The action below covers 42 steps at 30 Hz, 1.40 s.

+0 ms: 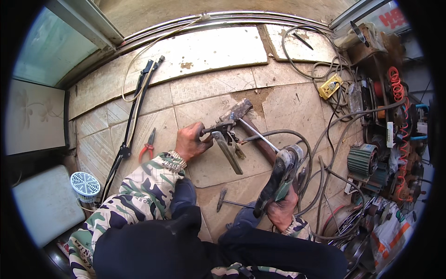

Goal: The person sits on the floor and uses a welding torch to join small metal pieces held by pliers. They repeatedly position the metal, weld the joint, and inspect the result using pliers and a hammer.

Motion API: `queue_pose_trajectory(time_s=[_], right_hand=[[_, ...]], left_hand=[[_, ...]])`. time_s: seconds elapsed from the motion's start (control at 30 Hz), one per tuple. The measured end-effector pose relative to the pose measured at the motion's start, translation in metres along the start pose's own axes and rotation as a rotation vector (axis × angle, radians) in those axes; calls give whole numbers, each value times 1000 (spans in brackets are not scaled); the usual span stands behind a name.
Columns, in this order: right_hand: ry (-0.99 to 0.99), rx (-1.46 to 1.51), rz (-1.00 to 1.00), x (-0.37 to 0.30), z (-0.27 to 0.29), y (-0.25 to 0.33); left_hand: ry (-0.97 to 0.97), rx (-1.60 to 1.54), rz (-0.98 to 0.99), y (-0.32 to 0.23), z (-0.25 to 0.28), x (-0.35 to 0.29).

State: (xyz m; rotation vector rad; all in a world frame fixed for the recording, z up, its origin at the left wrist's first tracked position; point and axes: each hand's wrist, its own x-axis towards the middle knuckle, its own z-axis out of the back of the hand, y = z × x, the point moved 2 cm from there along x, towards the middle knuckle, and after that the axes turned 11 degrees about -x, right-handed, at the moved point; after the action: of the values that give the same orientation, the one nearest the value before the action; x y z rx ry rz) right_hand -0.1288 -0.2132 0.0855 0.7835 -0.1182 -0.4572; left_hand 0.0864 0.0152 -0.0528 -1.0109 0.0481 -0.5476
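Note:
My left hand (189,142) is closed around the end of a dark metal part, held over the tiled floor. A metal clamp (227,151) with a grey cable hangs at that part. Just beyond lies a heavy hammer (238,111), its brown handle slanting toward my right side. In my right hand (283,211) is a dark tool with a grey metal head (287,162); its exact kind is unclear. A thin pale rod (258,132) runs from beside the tool's head to the hammer head. Red-handled pliers (148,148) lie left of my left hand.
Between my knees lies a small hammer (222,200). A black folding arm (134,102) stretches across the left floor. Cables wind around a yellow socket box (331,87) at right, near a green motor (362,160). A white basket (85,186) stands at left.

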Motion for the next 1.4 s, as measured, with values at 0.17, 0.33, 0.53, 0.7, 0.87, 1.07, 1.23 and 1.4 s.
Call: queue_pose_trajectory(time_s=[0.17, 0.33, 0.53, 0.7, 0.87, 1.07, 1.23, 1.4], right_hand=[[-39, 3, -12, 5, 0, 3], [-5, 10, -39, 6, -4, -4], [43, 65, -108, 5, -8, -12], [117, 92, -193, 13, -9, -11], [90, 101, -179, 19, -15, -18], [144, 177, -206, 19, -22, -30], [215, 217, -295, 17, -27, -29], [194, 248, -249, 24, -26, -22]], left_hand=[[52, 11, 43, 4, -4, 1], [159, 49, 73, -5, 1, -3], [125, 68, 151, 3, -3, -6], [169, 130, 171, 1, -1, -3], [178, 123, 238, -3, 0, -4], [189, 142, 260, -1, 2, -9], [214, 141, 302, -3, 3, -8], [209, 161, 256, -1, 2, -9]])
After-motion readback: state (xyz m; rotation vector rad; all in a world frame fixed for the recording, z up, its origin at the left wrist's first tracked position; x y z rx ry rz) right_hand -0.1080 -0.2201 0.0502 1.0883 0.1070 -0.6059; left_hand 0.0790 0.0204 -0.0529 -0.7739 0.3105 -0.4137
